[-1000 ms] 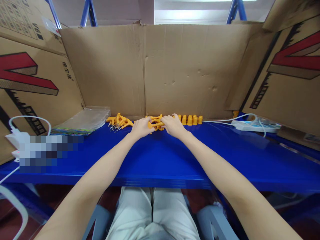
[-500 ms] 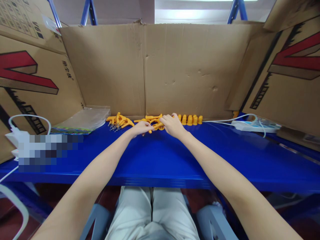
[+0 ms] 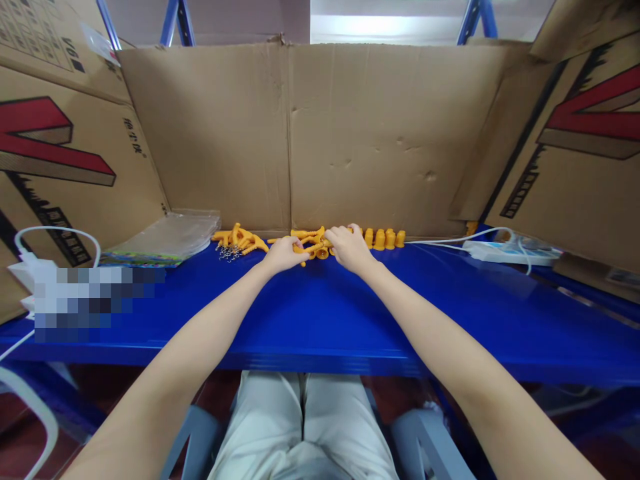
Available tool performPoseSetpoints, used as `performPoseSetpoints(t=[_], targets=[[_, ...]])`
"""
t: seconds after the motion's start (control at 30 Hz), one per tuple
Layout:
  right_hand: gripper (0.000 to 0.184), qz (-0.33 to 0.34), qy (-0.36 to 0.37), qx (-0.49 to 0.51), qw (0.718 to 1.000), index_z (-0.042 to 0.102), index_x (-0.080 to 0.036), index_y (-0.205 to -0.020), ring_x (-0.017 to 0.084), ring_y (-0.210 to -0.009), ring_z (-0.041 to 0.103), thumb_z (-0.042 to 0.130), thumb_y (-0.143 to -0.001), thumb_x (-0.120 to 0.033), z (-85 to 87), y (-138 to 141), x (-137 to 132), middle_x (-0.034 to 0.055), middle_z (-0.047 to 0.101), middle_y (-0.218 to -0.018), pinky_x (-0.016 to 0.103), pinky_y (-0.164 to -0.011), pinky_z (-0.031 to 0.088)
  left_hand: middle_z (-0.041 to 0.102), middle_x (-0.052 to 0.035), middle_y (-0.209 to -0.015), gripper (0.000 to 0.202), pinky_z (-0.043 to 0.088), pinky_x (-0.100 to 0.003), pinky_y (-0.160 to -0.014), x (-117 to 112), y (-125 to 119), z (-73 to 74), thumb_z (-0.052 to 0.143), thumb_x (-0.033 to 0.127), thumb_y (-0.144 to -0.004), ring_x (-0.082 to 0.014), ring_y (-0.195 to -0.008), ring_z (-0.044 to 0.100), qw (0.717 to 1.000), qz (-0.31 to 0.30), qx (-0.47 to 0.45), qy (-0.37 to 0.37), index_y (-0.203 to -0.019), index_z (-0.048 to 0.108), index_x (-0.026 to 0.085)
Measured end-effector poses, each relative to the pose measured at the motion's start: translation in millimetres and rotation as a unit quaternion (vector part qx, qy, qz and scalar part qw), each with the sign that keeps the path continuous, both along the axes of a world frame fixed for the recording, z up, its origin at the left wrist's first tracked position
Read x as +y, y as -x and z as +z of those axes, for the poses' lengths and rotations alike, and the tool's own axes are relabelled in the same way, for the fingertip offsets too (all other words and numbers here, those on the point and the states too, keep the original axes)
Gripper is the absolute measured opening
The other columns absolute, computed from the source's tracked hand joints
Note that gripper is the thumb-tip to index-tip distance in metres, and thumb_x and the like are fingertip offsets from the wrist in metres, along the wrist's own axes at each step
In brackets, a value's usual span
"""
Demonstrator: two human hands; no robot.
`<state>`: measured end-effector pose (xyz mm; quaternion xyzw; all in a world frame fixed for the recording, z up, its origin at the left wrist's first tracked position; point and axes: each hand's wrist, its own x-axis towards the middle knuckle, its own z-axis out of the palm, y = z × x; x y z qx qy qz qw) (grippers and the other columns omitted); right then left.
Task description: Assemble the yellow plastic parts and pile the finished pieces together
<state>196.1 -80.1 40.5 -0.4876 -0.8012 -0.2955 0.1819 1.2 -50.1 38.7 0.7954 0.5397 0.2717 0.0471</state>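
Note:
My left hand (image 3: 284, 255) is closed at the near side of a pile of yellow plastic parts (image 3: 315, 235), thumb and fingers pinching a yellow plastic piece (image 3: 301, 250). On the pile's right side, my right hand (image 3: 347, 248) curls its fingers around another yellow part (image 3: 327, 243), which is mostly covered. Left of my hands lies a heap of branched yellow pieces (image 3: 239, 237), with small dark metal hooks (image 3: 230, 254) in front. A row of yellow cup-shaped pieces (image 3: 389, 239) stands upright to the right of my right hand.
A tall cardboard panel (image 3: 390, 140) closes the back of the blue table (image 3: 320, 320), with printed boxes on both sides. Clear plastic bags (image 3: 170, 237) lie at left. A white power strip (image 3: 510, 252) with cables sits at right.
My left hand has shifted slightly right, its fingers now more bunched. My right hand has moved a little to the right, uncovering more yellow parts between the hands.

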Motion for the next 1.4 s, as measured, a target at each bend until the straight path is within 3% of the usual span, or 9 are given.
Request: performPoseSetpoints(t=[0.13, 0.37, 0.47, 0.67, 0.83, 1.03, 1.17, 1.3, 1.4], targets=[[0.028, -0.014, -0.022, 0.036, 0.999, 0.055, -0.013, -0.109, 0.026, -0.098, 0.053, 0.042, -0.085, -0.007, 1.6, -5, 1, 0.013, 0.066, -0.106, 0.041, -0.095, 0.022, 0.068, -0.0032, -0.074, 0.025, 0.045, -0.027, -0.067, 5, 5, -0.4, 0.062, 0.026, -0.071, -0.0181, -0.073, 0.063, 1.0, 0.002, 0.009, -0.013, -0.093, 0.07, 0.018], [0.021, 0.006, -0.018, 0.061, 0.998, 0.057, -0.014, -0.107, 0.026, -0.097, 0.054, 0.046, -0.089, -0.017, -1.4, -8, 5, 0.013, 0.066, -0.104, 0.04, -0.094, 0.024, 0.071, -0.0074, -0.091, 0.036, 0.048, -0.034, -0.083, 13, 24, 3.4, 0.048, 0.014, -0.081, -0.0235, -0.093, 0.065, 0.99, 0.113, 0.014, -0.084, -0.113, 0.064, 0.021], [0.021, 0.011, -0.016, 0.057, 0.998, 0.058, -0.014, -0.107, 0.026, -0.096, 0.054, 0.048, -0.09, -0.02, -2.6, -8, 6, 0.0129, 0.066, -0.104, 0.04, -0.093, 0.025, 0.067, -0.0082, -0.11, 0.044, 0.048, -0.036, -0.089, 20, 37, 1.2, 0.049, 0.013, -0.082, -0.0231, -0.103, 0.063, 0.987, 0.131, -0.008, -0.094, -0.124, 0.056, 0.022], [0.02, 0.007, -0.003, 0.057, 0.998, 0.059, -0.014, -0.105, 0.026, -0.096, 0.055, 0.049, -0.09, -0.021, -4.5, -10, 8, 0.0126, 0.066, -0.104, 0.041, -0.092, 0.025, 0.048, -0.0159, -0.141, 0.066, 0.032, -0.055, -0.107, 35, 62, -8.7, 0.059, 0.039, -0.082, -0.0336, -0.131, 0.042, 0.97, 0.223, -0.046, -0.082, -0.141, 0.036, 0.021], [0.02, 0.016, 0.002, 0.055, 0.998, 0.06, -0.016, -0.106, 0.026, -0.097, 0.055, 0.049, -0.089, -0.02, -4.6, -10, 7, 0.0121, 0.067, -0.105, 0.04, -0.093, 0.025, 0.039, -0.0212, -0.146, 0.087, 0.027, -0.055, -0.111, 43, 76, -20.1, 0.061, 0.053, -0.075, -0.0359, -0.138, 0.032, 0.969, 0.244, -0.025, -0.018, -0.146, 0.027, 0.015], [0.02, 0.013, 0.014, 0.06, 0.998, 0.06, -0.016, -0.106, 0.026, -0.097, 0.056, 0.051, -0.089, -0.02, -4.1, -10, 6, 0.0123, 0.067, -0.105, 0.04, -0.093, 0.026, 0.033, -0.0182, -0.151, 0.061, 0.024, -0.06, -0.111, 53, 83, -29.7, 0.043, 0.041, -0.085, -0.0355, -0.142, 0.025, 0.968, 0.245, 0.018, 0.051, -0.142, 0.036, 0.019], [0.02, 0.006, 0.004, 0.082, 0.997, 0.061, -0.015, -0.105, 0.026, -0.098, 0.056, 0.051, -0.089, -0.022, -4.3, -10, 9, 0.0118, 0.067, -0.104, 0.042, -0.093, 0.027, 0.027, -0.0139, -0.154, 0.053, 0.025, -0.055, -0.112, 57, 86, -33.6, 0.04, 0.035, -0.085, -0.0337, -0.143, 0.024, 0.966, 0.254, 0.022, 0.052, -0.137, 0.043, 0.023], [0.024, -0.053, -0.022, 0.168, 0.984, 0.061, -0.015, -0.107, 0.027, -0.101, 0.055, 0.051, -0.089, -0.026, -4.1, -24, 18, 0.0129, 0.065, -0.107, 0.04, -0.088, 0.032, 0.028, -0.0153, -0.153, 0.049, 0.03, -0.053, -0.11, 61, 91, -38.1, 0.042, 0.033, -0.085, -0.0348, -0.139, 0.031, 0.969, 0.244, 0.007, 0.02, -0.133, 0.048, 0.024], [0.027, -0.128, -0.053, 0.251, 0.958, 0.063, -0.016, -0.106, 0.029, -0.102, 0.052, 0.049, -0.089, -0.031, -6.3, -52, 27, 0.0147, 0.063, -0.11, 0.04, -0.083, 0.034, 0.031, -0.018, -0.15, 0.045, 0.032, -0.053, -0.108, 63, 95, -41.0, 0.045, 0.031, -0.083, -0.0358, -0.136, 0.035, 0.973, 0.231, -0.005, -0.015, -0.127, 0.053, 0.022]])
